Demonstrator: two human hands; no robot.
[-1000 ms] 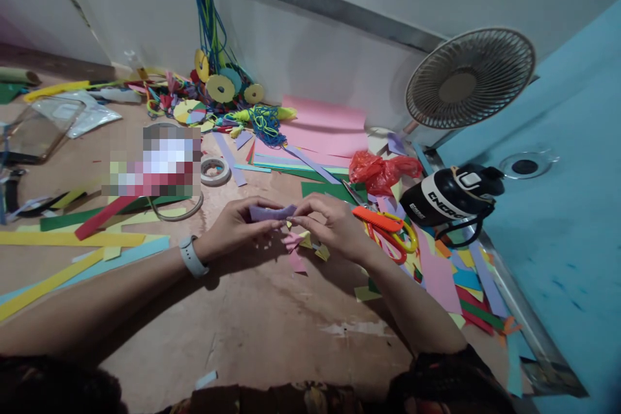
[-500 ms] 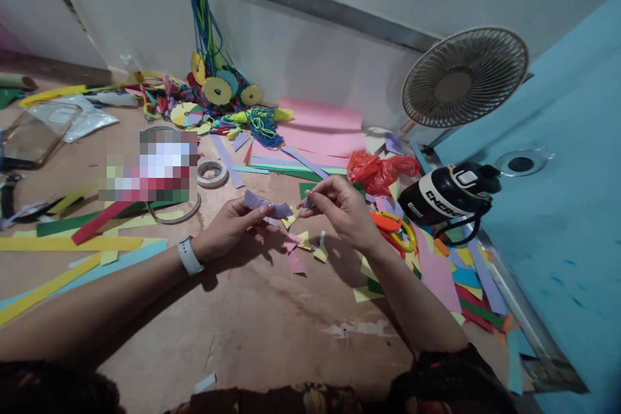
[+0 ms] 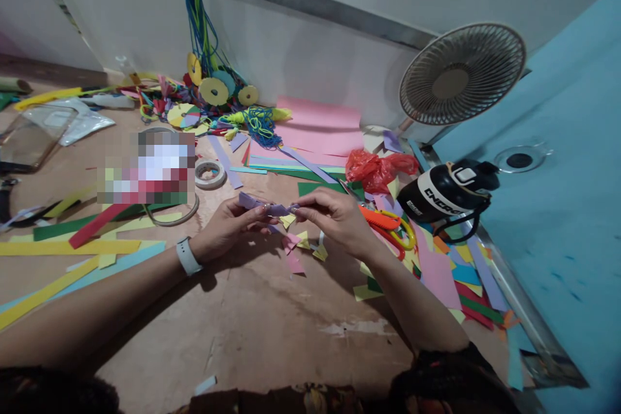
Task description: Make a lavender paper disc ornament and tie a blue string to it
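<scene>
Between thumb and fingers, my left hand (image 3: pixel 224 225) holds a small folded piece of purple paper (image 3: pixel 251 202) above the table (image 3: pixel 272 330). My right hand (image 3: pixel 337 215) pinches at the right end of that paper; its fingertips hide exactly what they grip. Below the hands lie torn scraps of yellow paper (image 3: pixel 320 252) and pink paper (image 3: pixel 294 262). Scissors with orange-and-yellow handles (image 3: pixel 405 231) lie just beyond my right hand, their blades partly covered by it. A roll of tape (image 3: pixel 210 174) lies beyond my left hand.
A black bottle (image 3: pixel 444 194) stands at the right, near a fan (image 3: pixel 460 77). Behind the hands are a red plastic bag (image 3: pixel 376 168), pink paper sheets (image 3: pixel 317 123) and a bundle of cords with paper discs (image 3: pixel 215 91). Yellow strips (image 3: pixel 68 246) lie left; coloured offcuts (image 3: pixel 439 278) lie right.
My right hand has moved left and slightly down, from apart to meeting the right end of the purple paper. My left hand keeps its hold, and the view has shifted slightly.
</scene>
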